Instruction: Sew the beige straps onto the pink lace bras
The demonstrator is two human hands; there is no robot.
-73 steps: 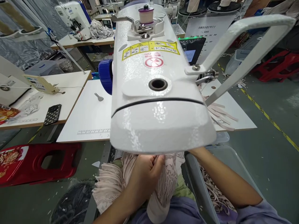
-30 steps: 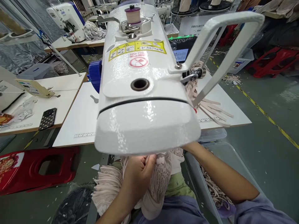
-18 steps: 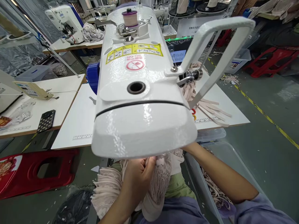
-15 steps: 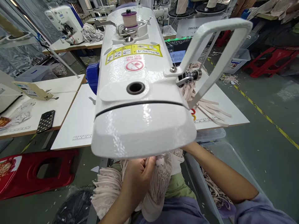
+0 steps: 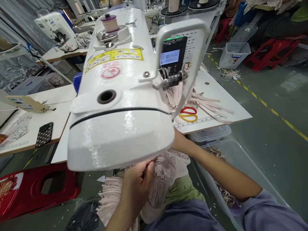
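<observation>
A white sewing machine (image 5: 122, 138) fills the middle of the head view, its head end towards me and its needle area hidden from sight. Below its near edge, my left hand (image 5: 139, 178) is closed on beige lace fabric (image 5: 165, 175), thumb against the fingers. The fabric hangs over my lap, with a gathered bundle of similar pleated lace (image 5: 110, 195) beside my left forearm. My right hand (image 5: 178, 139) reaches under the machine head from the right. Only its wrist end shows, so its fingers are hidden.
Scissors with red and yellow handles (image 5: 189, 115) lie on the table (image 5: 235, 109) near beige strips (image 5: 204, 102). A plastic bin (image 5: 243, 163) of scraps stands under my right arm. At left are a phone (image 5: 44, 134) and a red stool (image 5: 31, 192).
My view has shifted, so the machine appears farther left and the scissors and control screen show more fully. My left hand keeps its hold on the lace fabric.
</observation>
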